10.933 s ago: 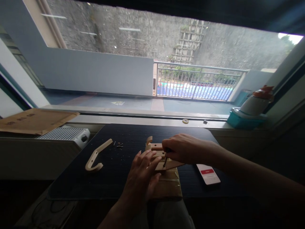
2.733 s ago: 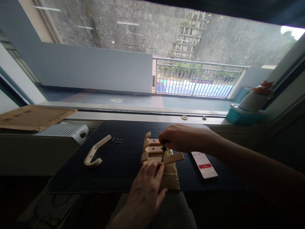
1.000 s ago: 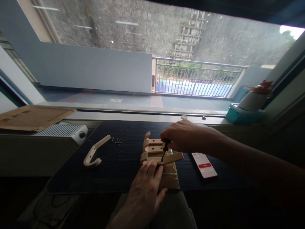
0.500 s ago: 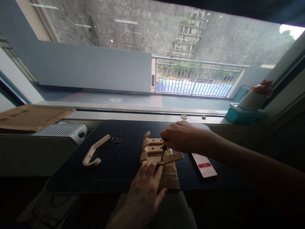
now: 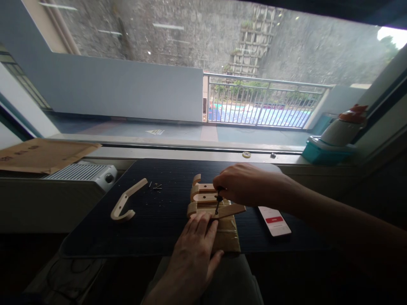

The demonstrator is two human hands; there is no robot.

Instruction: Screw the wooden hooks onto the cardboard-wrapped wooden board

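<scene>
My right hand [image 5: 238, 182] is closed around the handle of a screwdriver [image 5: 218, 204], mostly hidden in the fist. The shaft points down, its tip at a hole in the nearest pale wooden hook [image 5: 231, 210]. That hook lies across a board wrapped in brown tape [image 5: 226, 237]. My left hand [image 5: 197, 243] rests with outstretched fingers on the near edge of this hook and the board. Beyond it, two more wooden hooks, the middle one [image 5: 206, 197] and the far one [image 5: 207, 187], lie on the board in a row.
A loose wooden hook [image 5: 122, 203] and several screws [image 5: 157, 187] lie on the black table [image 5: 95, 237] to the left. A phone [image 5: 274, 221] is by my right forearm. A teal box [image 5: 327, 150] with a bottle [image 5: 343, 127] stands on the windowsill; cardboard [image 5: 47, 154] lies over the radiator.
My right hand has shifted slightly at the screwdriver, which stays at the same hole. My left hand keeps its place on the hook. The view has shifted a little.
</scene>
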